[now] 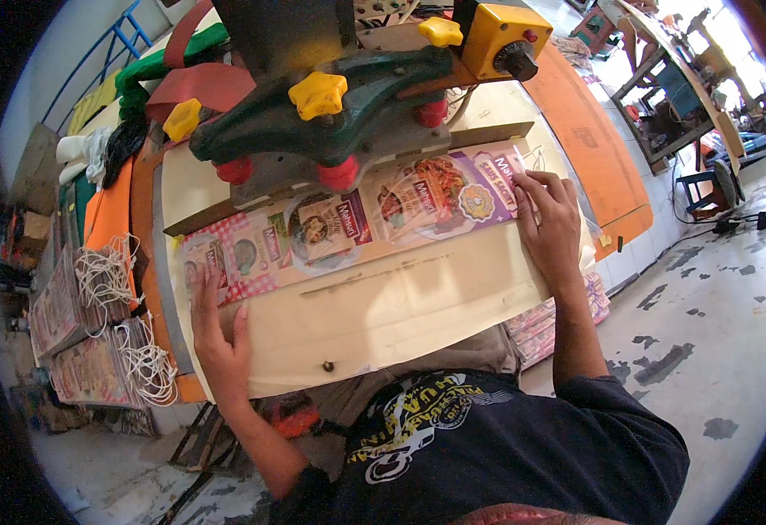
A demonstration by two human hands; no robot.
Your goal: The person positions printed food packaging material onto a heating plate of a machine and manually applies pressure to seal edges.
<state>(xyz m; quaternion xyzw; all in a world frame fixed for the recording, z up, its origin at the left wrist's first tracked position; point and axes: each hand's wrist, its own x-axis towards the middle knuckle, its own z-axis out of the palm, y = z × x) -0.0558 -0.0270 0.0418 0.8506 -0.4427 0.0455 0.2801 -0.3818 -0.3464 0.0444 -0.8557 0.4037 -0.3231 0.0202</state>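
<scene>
A long, glossy printed plastic sheet (418, 206) with food pictures lies across the cream-covered worktable (383, 302). Its far edge runs along a metal guide bar under the press head. My left hand (221, 346) rests open at the sheet's left end, fingers stretched over it and thumb apart. At the right end, my right hand (547, 223) has its fingers bent and closed on the sheet's edge. Above the sheet hangs a dark green press head (348, 131) with yellow star knobs (317, 95) and red round knobs (337, 174).
A yellow control box (499, 42) with a black dial sits at the upper right of the press. Bundled printed stacks with white cords (105, 273) stand at left. Another printed stack (558, 319) lies below the table's right side. An orange board (588, 144) flanks the right edge.
</scene>
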